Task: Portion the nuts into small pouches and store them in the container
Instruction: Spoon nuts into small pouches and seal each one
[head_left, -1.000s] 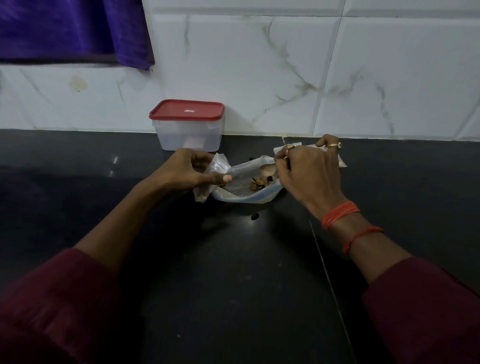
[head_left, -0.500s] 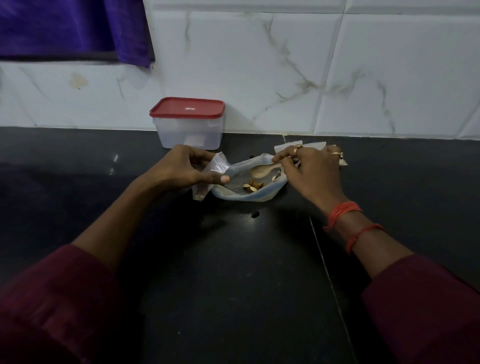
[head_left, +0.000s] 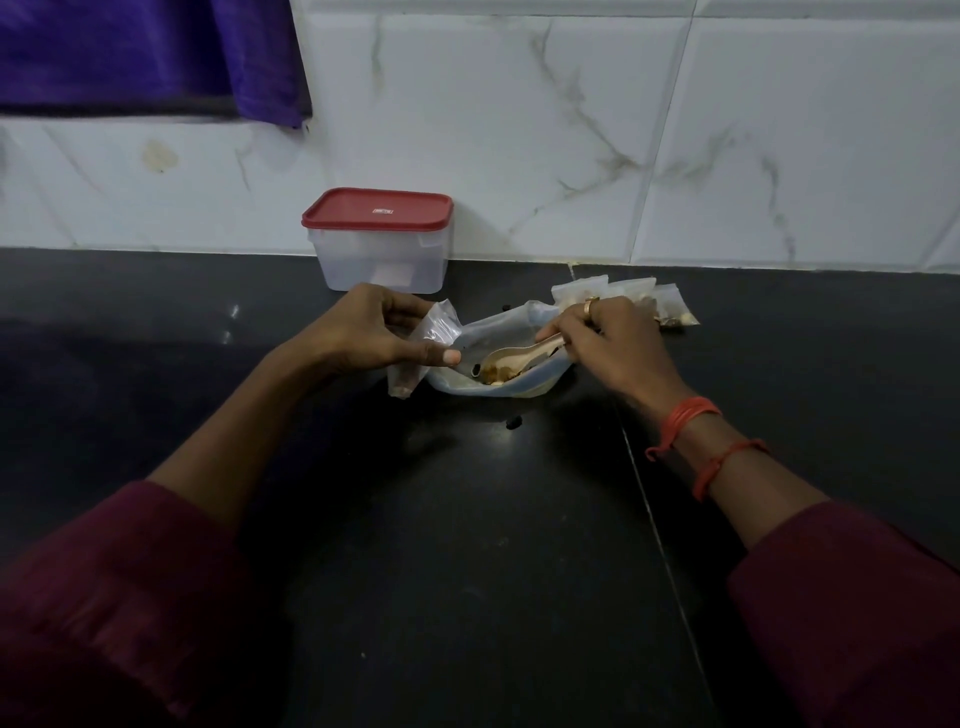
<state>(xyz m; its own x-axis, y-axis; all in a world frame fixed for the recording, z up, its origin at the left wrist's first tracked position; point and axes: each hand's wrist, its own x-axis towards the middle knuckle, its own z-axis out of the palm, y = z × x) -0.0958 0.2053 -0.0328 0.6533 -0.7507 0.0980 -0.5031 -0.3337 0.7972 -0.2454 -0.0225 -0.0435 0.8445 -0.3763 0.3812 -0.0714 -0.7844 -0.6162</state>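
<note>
Head view: our left hand pinches a likely limp, slippery clear plastic pouch by its rim; our right hand grips a pale spoon.

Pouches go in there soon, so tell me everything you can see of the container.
The container is a small rectangular tub of cloudy translucent plastic with rounded corners, closed by a red lid with a small label at its centre. It stands upright on the black counter, at the back by the tiled wall, just beyond the left hand; no hand holds it. A pale patch shows through its front; what is inside cannot be told.
</note>
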